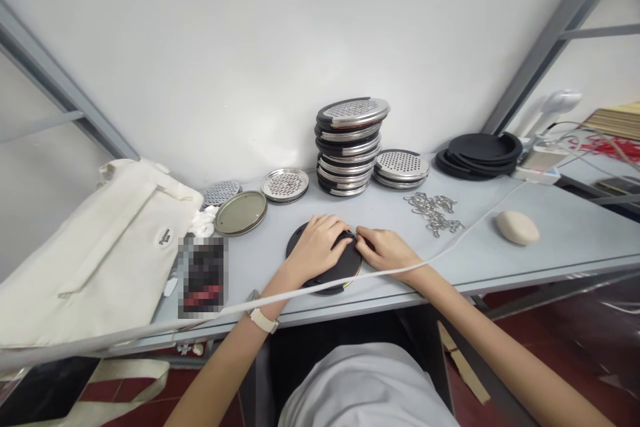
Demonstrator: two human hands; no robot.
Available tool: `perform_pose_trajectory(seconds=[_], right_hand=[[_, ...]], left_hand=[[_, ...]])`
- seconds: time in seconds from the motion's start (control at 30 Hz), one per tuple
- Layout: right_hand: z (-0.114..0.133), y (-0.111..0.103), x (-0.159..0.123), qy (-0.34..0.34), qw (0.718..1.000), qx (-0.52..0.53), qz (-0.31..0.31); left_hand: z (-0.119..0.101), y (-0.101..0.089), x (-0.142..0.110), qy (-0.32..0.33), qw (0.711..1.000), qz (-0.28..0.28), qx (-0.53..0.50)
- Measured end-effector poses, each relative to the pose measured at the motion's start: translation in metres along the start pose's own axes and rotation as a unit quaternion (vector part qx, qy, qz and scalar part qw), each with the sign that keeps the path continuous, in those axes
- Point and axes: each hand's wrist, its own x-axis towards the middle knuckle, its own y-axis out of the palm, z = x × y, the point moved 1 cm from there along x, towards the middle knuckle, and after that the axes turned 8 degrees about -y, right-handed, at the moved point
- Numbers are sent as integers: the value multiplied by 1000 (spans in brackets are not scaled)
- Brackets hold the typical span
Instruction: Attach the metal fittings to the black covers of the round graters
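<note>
A black round disc (326, 273) lies on the table in front of me, with a thin yellowish edge showing at its lower right. My left hand (320, 245) rests over its top, fingers curled across the far part and thumb pressed down near the right side. At the disc's right rim my right hand (384, 250) has its fingers bent and closed, close to the left fingertips. What the right fingertips pinch is hidden. Right of that hand lies a loose heap of small metal clips (433, 212).
Behind my hands stand a tall stack of metal grater discs with black rims (350, 147) and a shorter stack (401, 168). Black round bases (477, 153), a beige rounded block (518, 227), an olive lid (241, 212) and a white bag (120, 240) surround the workspace. A white cable (310, 290) crosses the view.
</note>
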Motion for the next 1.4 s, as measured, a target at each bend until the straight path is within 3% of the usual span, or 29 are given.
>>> perform_pose_trajectory(seconds=[0.87, 1.4], right_hand=[[0, -1, 0, -2, 1000, -15, 11], [-1, -1, -1, 12, 999, 24, -24]], left_hand=[[1, 0, 0, 6, 1000, -4, -9], [1, 1, 0, 9, 1000, -1, -4]])
